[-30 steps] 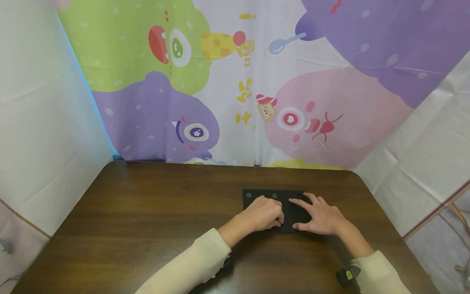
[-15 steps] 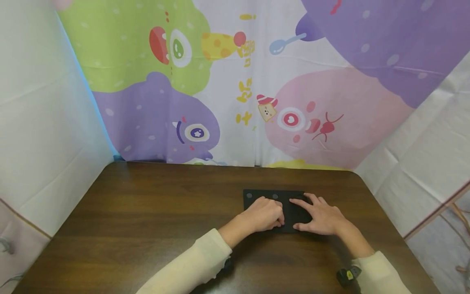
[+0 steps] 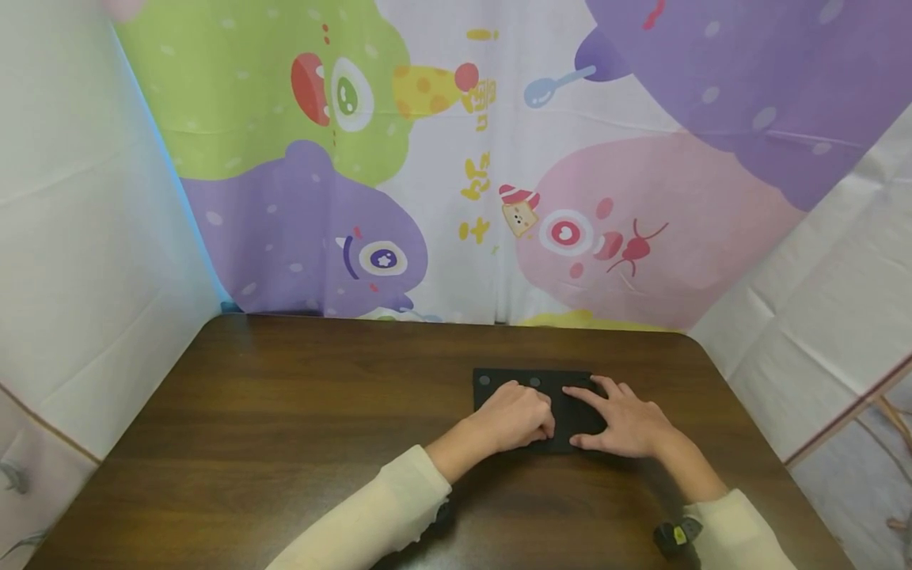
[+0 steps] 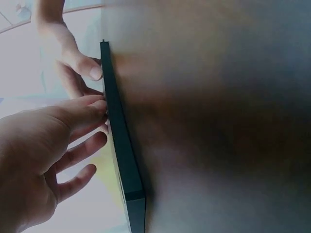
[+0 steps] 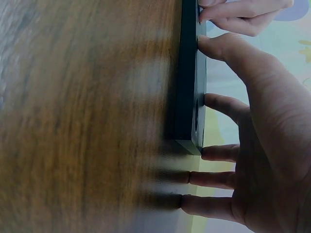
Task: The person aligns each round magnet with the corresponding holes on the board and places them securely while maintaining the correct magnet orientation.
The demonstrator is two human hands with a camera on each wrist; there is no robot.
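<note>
A flat black box (image 3: pixel 563 412) lies on the table, with round grey pads along the far side of its upper face. My left hand (image 3: pixel 514 416) is over its middle, fingers bent. In the left wrist view, the left thumb and forefinger (image 4: pixel 92 108) meet at the box's face; I cannot tell whether they pinch something small there. My right hand (image 3: pixel 628 419) is spread at the box's right end. Its thumb (image 5: pixel 216 47) and forefinger rest on the face, while other fingertips reach past the end toward the tabletop.
The brown wooden table (image 3: pixel 285 412) reaches back to a cartoon-printed curtain (image 3: pixel 456 174). White sheets hang at both sides. A small dark device (image 3: pixel 677 534) sits at the right wrist, by the cream sleeve (image 3: pixel 741 530).
Both hands and the box hold nearly the same places. The whole head view has drifted very slightly.
</note>
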